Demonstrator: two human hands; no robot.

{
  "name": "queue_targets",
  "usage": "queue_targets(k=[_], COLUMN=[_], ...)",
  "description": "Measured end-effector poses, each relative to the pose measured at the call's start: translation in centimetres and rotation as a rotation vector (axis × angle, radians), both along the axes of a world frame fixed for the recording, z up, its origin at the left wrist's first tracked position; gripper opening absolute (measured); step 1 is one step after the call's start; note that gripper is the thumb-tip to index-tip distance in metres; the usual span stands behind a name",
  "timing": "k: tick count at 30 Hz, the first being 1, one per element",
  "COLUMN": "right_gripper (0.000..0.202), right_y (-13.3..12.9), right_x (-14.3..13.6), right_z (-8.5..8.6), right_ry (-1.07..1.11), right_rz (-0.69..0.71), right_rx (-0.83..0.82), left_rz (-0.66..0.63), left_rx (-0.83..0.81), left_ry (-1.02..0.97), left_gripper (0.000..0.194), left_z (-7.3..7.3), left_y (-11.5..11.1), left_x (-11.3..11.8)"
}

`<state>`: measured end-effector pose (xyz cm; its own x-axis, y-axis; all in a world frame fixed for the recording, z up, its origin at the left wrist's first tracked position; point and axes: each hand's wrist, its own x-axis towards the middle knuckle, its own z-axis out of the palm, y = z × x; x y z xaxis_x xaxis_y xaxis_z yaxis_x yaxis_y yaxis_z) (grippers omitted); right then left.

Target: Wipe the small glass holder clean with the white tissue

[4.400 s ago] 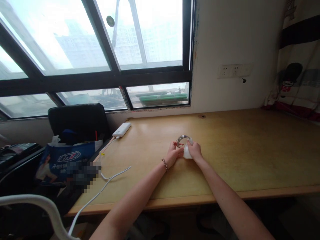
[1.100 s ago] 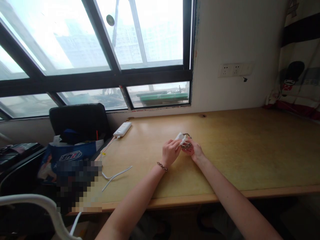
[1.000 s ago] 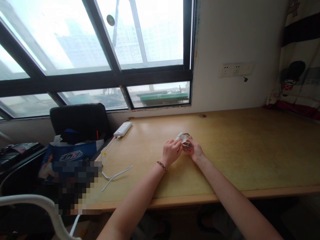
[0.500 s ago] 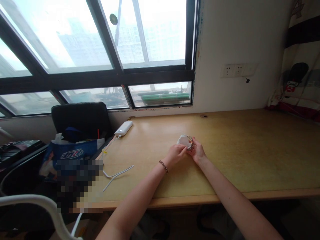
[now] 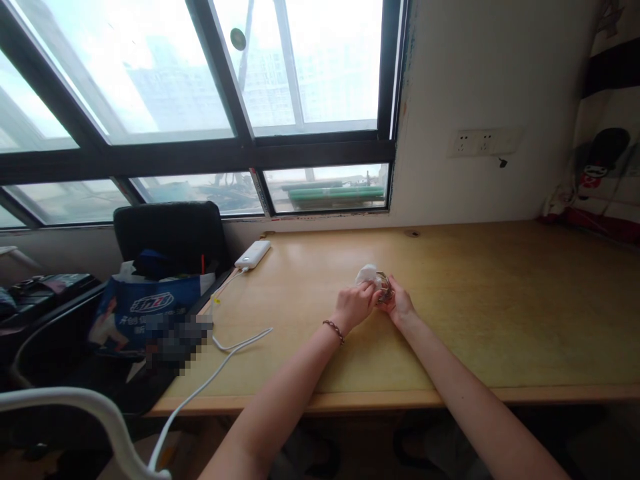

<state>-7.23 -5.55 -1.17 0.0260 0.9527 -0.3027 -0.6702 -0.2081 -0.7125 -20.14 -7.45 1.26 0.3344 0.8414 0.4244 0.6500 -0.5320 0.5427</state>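
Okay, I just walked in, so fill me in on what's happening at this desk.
A person is handling a shiny, ring-shaped metal piece above a yellowish wooden desk. Their right hand holds the piece, while their left hand has a crumpled white tissue up against it. Off to the left, a white rectangular device lies on the desk with a white cable plugged in.

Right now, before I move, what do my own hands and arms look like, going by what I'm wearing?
No sleeves or gloves show. The left hand has a dark, twisted-looking bracelet around its wrist; the right hand has nothing around its wrist.
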Motion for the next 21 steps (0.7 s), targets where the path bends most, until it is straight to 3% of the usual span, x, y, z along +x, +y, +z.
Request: queue_targets(k=[11, 15, 21], right_gripper=[0.028, 0.026, 0.022], right_y=[-0.1, 0.2, 0.4], right_x=[0.1, 0.2, 0.3], right_z=[-0.3, -0.3, -0.1], right_ry=[-0.121, -0.090, -0.043], right_rz=[-0.068, -0.104, -0.119], right_rx=[0.042, 0.009, -0.022], left_rz=[-0.343, -0.336, -0.206], left_rx=[-0.037, -0.045, 0.066], left_ry=[0.053, 0.129, 0.303], left_gripper=[0.036, 0.036, 0.033], left_z=[0.0, 0.5, 0.2], left_y=[0.3, 0.4, 1.0], left_x=[-0.3, -0.4, -0.7])
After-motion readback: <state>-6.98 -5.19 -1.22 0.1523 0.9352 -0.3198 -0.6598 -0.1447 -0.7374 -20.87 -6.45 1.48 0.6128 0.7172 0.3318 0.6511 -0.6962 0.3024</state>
